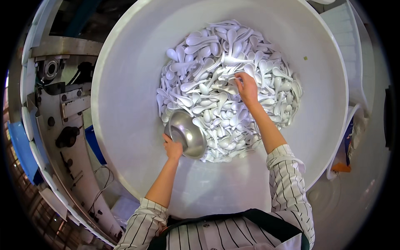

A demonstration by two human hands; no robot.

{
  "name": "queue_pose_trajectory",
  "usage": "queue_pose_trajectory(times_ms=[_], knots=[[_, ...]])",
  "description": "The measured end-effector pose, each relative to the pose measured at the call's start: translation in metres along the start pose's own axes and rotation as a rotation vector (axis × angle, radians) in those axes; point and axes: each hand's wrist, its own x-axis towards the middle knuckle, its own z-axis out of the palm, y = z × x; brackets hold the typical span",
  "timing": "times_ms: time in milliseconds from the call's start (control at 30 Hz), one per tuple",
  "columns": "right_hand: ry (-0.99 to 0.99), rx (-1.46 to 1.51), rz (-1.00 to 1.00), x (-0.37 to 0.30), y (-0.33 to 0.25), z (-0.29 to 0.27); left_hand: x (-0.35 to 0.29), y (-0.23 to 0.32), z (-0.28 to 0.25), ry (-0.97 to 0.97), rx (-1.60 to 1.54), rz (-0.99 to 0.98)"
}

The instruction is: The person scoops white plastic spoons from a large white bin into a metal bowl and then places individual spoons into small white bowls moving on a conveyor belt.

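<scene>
A deep heap of glossy white soup spoons (208, 100) fills the bottom of a big round white tub (121, 104). My left hand (173, 148) grips the rim of a shiny metal bowl (191, 133), which tilts at the heap's near left edge. Only part of the bowl's inside shows, and I see no spoon in it. Over the middle of the heap, my right hand (248, 89) has its fingers pinched together on a white soup spoon. The fingertips partly hide that spoon among the others.
Left of the tub stands a metal machine frame (62, 112) with knobs and a loose cable (109, 177). A blue bin (95, 143) sits between them. To the right are a white plastic container (343, 37) and an orange scrap (341, 167). The tub's high rim surrounds both forearms.
</scene>
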Motion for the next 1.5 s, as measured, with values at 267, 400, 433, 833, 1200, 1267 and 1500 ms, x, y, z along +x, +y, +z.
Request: queue_pose_trajectory(times_ms=[267, 400, 433, 833, 1200, 1267, 1500], knots=[[-0.180, 1.096, 0.774, 0.077, -0.033, 0.002, 0.005, -0.025, 0.004, -0.024, -0.160, -0.005], [-0.199, 0.027, 0.216, 0.166, -0.034, -0.003, 0.001, -0.025, 0.005, -0.044, -0.124, -0.004], [-0.095, -0.249, -0.012, 0.182, -0.021, 0.001, -0.001, -0.025, 0.004, -0.051, -0.104, -0.007], [-0.193, -0.401, 0.303, 0.053, 0.014, 0.074, 0.005, -0.045, 0.032, -0.115, -0.397, -0.070], [-0.442, 0.182, 0.326, -0.213, -0.120, 0.155, 0.028, -0.094, 0.044, -0.439, -0.959, -0.051], [-0.579, 0.123, 0.514, -0.193, -0.155, 0.102, 0.020, -0.086, 0.037, -0.504, -0.999, -0.092], [-0.244, 0.345, 0.446, -0.180, -0.196, -0.108, -0.035, -0.018, 0.015, -0.781, -1.086, 0.329]])
